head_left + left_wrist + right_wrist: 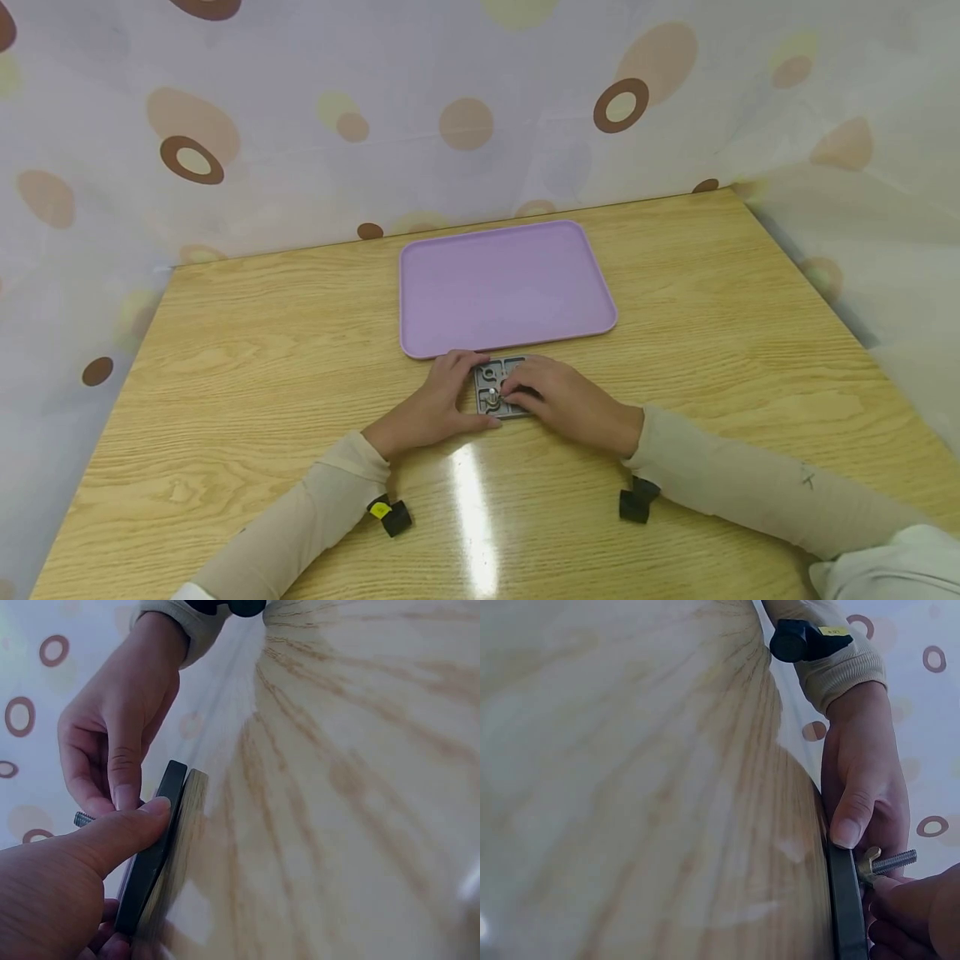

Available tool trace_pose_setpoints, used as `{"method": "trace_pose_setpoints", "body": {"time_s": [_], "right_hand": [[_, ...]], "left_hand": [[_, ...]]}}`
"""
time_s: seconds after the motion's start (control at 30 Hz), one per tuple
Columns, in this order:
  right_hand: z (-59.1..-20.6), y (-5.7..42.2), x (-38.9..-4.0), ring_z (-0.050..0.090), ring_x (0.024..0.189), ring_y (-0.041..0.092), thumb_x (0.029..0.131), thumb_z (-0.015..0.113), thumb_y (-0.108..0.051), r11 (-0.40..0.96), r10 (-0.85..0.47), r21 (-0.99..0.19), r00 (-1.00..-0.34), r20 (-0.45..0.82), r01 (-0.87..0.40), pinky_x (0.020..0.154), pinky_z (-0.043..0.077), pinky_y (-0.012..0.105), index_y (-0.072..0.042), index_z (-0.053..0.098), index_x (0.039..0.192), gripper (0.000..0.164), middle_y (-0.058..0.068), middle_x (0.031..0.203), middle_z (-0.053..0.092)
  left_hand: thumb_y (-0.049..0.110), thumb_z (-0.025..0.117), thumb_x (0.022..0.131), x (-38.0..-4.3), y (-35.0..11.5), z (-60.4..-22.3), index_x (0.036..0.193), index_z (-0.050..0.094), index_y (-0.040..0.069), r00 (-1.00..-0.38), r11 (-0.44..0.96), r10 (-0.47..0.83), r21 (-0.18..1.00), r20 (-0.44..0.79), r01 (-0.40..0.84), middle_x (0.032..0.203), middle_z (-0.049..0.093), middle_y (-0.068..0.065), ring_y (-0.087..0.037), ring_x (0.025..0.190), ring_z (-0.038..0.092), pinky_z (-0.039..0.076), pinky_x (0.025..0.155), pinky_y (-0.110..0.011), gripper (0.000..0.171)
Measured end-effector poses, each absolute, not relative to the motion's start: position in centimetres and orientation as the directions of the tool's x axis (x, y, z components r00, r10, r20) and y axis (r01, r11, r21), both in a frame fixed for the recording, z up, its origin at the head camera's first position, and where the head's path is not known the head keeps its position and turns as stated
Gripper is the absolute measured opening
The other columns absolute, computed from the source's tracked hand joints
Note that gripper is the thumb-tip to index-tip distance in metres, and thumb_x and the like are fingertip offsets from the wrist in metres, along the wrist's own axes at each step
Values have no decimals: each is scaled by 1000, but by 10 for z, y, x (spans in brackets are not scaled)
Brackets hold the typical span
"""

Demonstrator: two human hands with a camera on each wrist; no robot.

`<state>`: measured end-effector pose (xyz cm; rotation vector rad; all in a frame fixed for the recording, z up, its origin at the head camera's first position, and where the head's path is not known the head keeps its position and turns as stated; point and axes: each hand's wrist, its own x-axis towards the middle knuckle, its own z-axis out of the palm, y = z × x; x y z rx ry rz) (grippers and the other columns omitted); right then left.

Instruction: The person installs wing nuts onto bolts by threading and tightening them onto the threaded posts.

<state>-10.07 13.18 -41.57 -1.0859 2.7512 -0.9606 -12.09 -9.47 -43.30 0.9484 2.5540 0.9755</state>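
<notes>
A small grey metal plate (488,366) with recessed compartments lies on the wooden table. From its left side my left hand (431,407) grips it, thumb at the near edge and fingers at the far edge. A threaded bolt (900,861) stands up out of the plate, with a brass-coloured wing nut (869,862) low on its thread. My right hand (566,400) reaches in over the plate's right part and pinches the wing nut between thumb and fingertips. In the left wrist view the plate's dark side edge (154,847) shows, and my left thumb partly hides the bolt.
A shallow purple tray (502,287) lies just beyond the plate on the wooden table (285,333). Behind the table hangs a pale cloth (412,75) with brown and peach dots. Black wrist cameras (635,502) are strapped under both sleeves.
</notes>
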Motion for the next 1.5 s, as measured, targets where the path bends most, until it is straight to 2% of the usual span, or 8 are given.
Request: {"method": "trace_pose_setpoints", "body": {"time_s": [0.27, 0.47, 0.63, 0.77, 0.9, 1.3, 1.5], "right_hand": [[-417, 131, -100, 53, 90, 4, 90, 63, -18, 551, -633, -560, -747, 202, -619, 82, 46, 25, -18, 67, 97, 8, -12, 94, 61], [-416, 130, -100, 53, 94, 6, 89, 64, -22, 535, -633, -581, -747, 205, -613, 83, 46, 27, -15, 65, 107, 19, -8, 101, 62], [-417, 128, -100, 50, 106, 9, 89, 64, -27, 525, -647, -590, -738, 192, -614, 91, 43, 30, -13, 62, 117, 31, -4, 113, 59], [-417, 125, -100, 46, 115, 12, 90, 62, -29, 529, -662, -579, -729, 175, -620, 97, 39, 32, -12, 61, 119, 34, 0, 122, 57], [-415, 124, -100, 47, 115, 13, 89, 62, -29, 537, -665, -573, -729, 165, -619, 97, 39, 32, -11, 62, 116, 33, 2, 121, 56], [-416, 129, -99, 51, 102, 7, 92, 60, -15, 565, -623, -554, -756, 200, -612, 90, 43, 28, -17, 64, 106, 15, -8, 105, 60], [-416, 131, -100, 52, 96, 6, 91, 60, -15, 567, -624, -553, -756, 197, -611, 87, 44, 26, -17, 65, 99, 9, -10, 98, 59]], "left_hand": [[46, 74, 75, -121, -95, -434, 141, 32, 8, -760, 569, 650, 664, -3, 485, 136, 32, -8, -19, 124, 27, 27, 104, -36, 86], [45, 74, 75, -120, -95, -433, 140, 33, 8, -757, 558, 653, 672, 6, 486, 135, 32, -9, -21, 125, 27, 27, 104, -39, 86], [45, 74, 76, -121, -95, -433, 140, 32, 8, -755, 559, 656, 667, 7, 492, 135, 32, -9, -21, 125, 27, 28, 103, -39, 85], [45, 74, 76, -121, -95, -434, 140, 33, 8, -752, 560, 659, 660, 11, 501, 135, 33, -9, -21, 125, 27, 28, 104, -39, 85], [45, 74, 76, -122, -95, -435, 140, 33, 8, -752, 559, 659, 658, 16, 504, 135, 33, -9, -20, 125, 27, 28, 104, -38, 85], [45, 73, 76, -121, -96, -434, 141, 32, 9, -754, 556, 657, 673, 5, 488, 136, 32, -7, -19, 125, 27, 27, 104, -37, 85], [45, 74, 76, -121, -95, -434, 140, 33, 7, -754, 556, 657, 669, 10, 493, 135, 33, -8, -19, 124, 27, 27, 104, -37, 85]]}}
